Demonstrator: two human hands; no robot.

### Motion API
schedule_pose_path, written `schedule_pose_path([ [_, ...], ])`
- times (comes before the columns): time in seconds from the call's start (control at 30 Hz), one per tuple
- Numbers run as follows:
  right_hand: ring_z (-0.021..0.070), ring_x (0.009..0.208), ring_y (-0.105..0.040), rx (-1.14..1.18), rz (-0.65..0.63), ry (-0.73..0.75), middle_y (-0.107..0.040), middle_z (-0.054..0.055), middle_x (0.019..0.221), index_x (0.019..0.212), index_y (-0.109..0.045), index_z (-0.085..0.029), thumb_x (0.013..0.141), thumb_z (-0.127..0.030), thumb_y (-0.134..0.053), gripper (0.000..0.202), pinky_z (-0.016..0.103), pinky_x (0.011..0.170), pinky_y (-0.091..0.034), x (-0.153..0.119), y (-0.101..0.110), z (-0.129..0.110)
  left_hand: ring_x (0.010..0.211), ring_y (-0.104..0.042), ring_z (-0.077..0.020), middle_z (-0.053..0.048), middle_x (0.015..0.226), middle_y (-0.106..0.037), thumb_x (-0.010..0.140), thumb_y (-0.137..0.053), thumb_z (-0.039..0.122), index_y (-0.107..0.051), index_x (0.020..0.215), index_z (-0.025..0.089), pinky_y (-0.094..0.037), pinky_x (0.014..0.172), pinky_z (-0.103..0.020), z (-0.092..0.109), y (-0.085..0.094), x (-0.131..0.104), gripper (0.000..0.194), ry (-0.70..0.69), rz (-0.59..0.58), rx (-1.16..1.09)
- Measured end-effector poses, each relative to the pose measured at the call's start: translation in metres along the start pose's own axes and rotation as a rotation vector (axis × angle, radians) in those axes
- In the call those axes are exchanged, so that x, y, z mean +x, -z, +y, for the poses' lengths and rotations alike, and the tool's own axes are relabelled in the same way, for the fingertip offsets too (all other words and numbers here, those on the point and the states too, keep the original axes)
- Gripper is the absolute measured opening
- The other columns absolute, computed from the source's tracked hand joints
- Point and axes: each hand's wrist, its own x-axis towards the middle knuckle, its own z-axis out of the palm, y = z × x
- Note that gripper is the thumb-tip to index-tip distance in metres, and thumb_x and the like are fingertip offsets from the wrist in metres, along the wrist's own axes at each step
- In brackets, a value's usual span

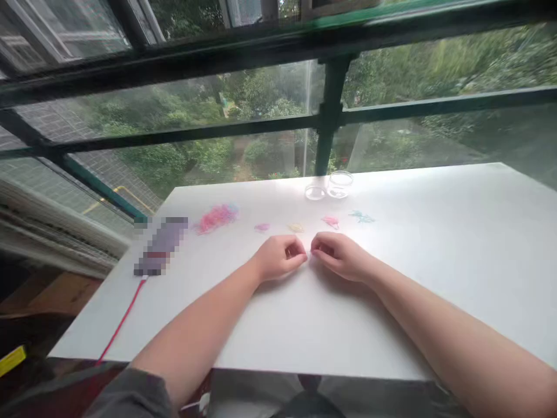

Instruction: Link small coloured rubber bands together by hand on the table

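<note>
My left hand (pixel 282 255) and my right hand (pixel 339 255) are close together over the middle of the white table (pixel 270 331), each with fingertips pinched. Whatever lies between the fingertips is too small to make out. Behind my hands, small piles lie in a row: purple (pixel 261 227), yellow (pixel 296 227), pink (pixel 331 222) and light blue (pixel 362 216). Farther left is a larger mixed pile (pixel 216 218), mostly pink with some purple and blue.
A clear round container (pixel 340 184) and a clear shallow lid or dish (pixel 315 193) stand near the back edge. At the left lies a blurred-out device (pixel 163 247) with a red cable (pixel 122 319). Green-framed windows (pixel 331 110) rise behind the table.
</note>
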Motion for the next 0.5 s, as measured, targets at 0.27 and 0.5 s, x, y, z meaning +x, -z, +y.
schedule_pose_path([
  [0.27,0.0115,0.063,-0.05,0.003,-0.017,-0.005,-0.06,-0.001,0.074,0.079,-0.047,-0.02,0.084,-0.019,-0.042,0.007,0.023,0.059,-0.038,-0.0009,0.0017,0.0007,0.057,-0.047,-0.0081,0.001,0.068,-0.057,0.079,-0.054,0.03,-0.057,0.077,0.015,-0.038,0.055,-0.02,0.0004,0.0023,0.0019,0.015,-0.003,0.004,-0.052],
  [0.5,0.0117,0.061,-0.048,0.006,-0.014,-0.009,-0.058,-0.001,0.07,0.077,-0.046,-0.02,0.086,-0.022,-0.04,0.011,0.024,0.059,-0.038,0.0006,0.0029,-0.0004,0.057,-0.047,-0.0081,0.001,0.067,-0.055,0.079,-0.055,0.03,-0.056,0.076,0.014,-0.038,0.054,-0.02,0.0004,0.0031,0.0019,0.016,-0.011,0.015,-0.061],
])
